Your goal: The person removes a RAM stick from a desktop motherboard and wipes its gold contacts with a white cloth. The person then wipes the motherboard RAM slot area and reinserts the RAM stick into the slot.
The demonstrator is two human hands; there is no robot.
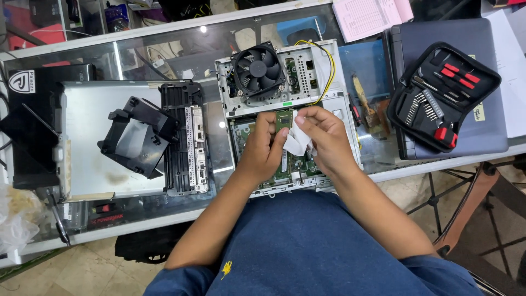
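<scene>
An opened small white computer case (341,107) lies on the glass counter in front of me, with a black cooling fan (258,69) at its far end. My left hand (263,148) pinches a green memory module (284,119) upright above the green board. My right hand (324,137) holds a crumpled white tissue (297,140) pressed against the module's right side. Yellow wires (327,66) loop along the case's far right corner.
To the left lie the removed metal cover panel (93,137), a black plastic shroud (137,137) and a black drive cage (183,142). At right, an open black screwdriver kit (444,96) rests on a closed grey laptop (487,137). A brush (364,101) lies between them.
</scene>
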